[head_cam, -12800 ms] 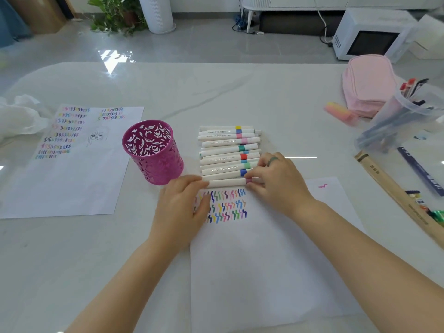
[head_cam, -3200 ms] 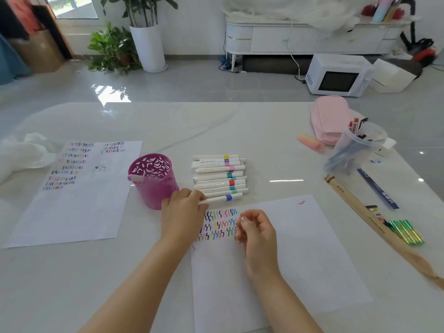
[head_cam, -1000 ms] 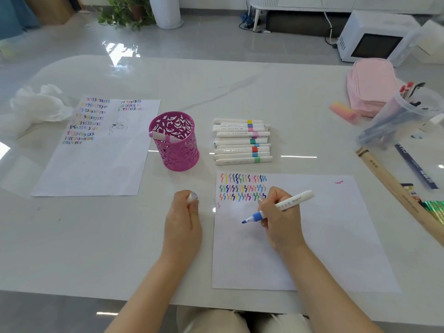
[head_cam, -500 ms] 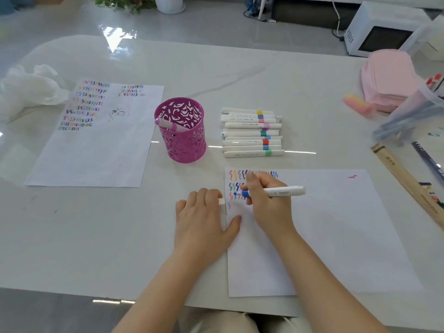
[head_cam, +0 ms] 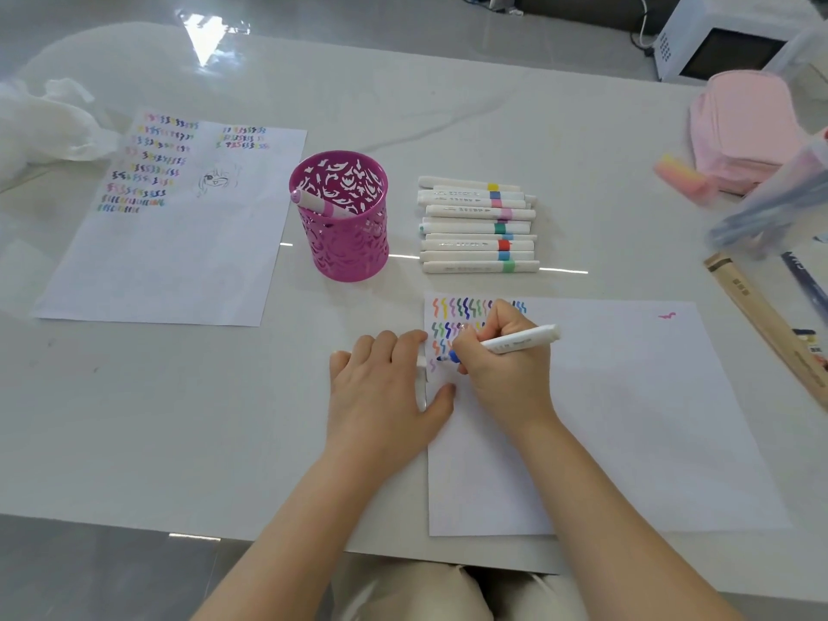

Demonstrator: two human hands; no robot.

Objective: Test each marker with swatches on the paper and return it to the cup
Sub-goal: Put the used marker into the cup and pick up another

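blue-tipped and white-barrelled, the marker [head_cam: 515,342] is pinched in the curled fingers of the right hand [head_cam: 504,378], its tip down on the paper [head_cam: 627,419] near the top left corner, just under the coloured swatches [head_cam: 461,309]. the left hand [head_cam: 385,396] lies flat, fingers loosely straight, across the paper's left edge, a small white piece [head_cam: 421,363] showing by the index finger. beyond the top edge, the pink cup [head_cam: 345,244] and the row of markers [head_cam: 477,226] sit apart, with bare table [head_cam: 179,419] left of the hands and blank sheet to the right.
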